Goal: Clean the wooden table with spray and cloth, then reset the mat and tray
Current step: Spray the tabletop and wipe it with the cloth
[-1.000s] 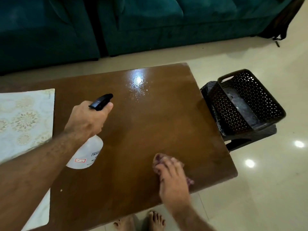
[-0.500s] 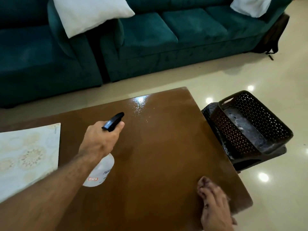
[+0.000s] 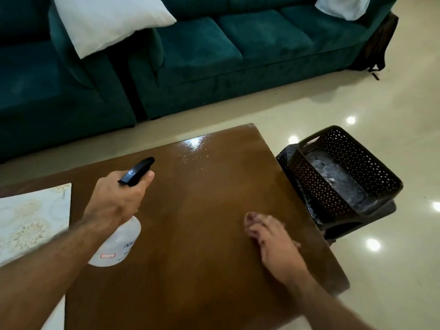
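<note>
Tabletop (image 3: pixel 202 234): wet patch at far edge | left hand (image 3: pixel 116 201) grips spray bottle (image 3: pixel 119 244) | right hand (image 3: pixel 273 244) presses cloth (image 3: pixel 248 219) flat, near right | risk: overspray could wet the mat (image 3: pixel 31 217) at left.

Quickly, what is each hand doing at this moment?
Left hand: closed around the spray bottle.
Right hand: fingers flat, pressing the cloth on the table.

table (image 3: pixel 214 210) brown | mat (image 3: pixel 31 217) cream, floral | bottle (image 3: pixel 119 244) white, black nozzle | sofa (image 3: pixel 202 51) teal
</note>
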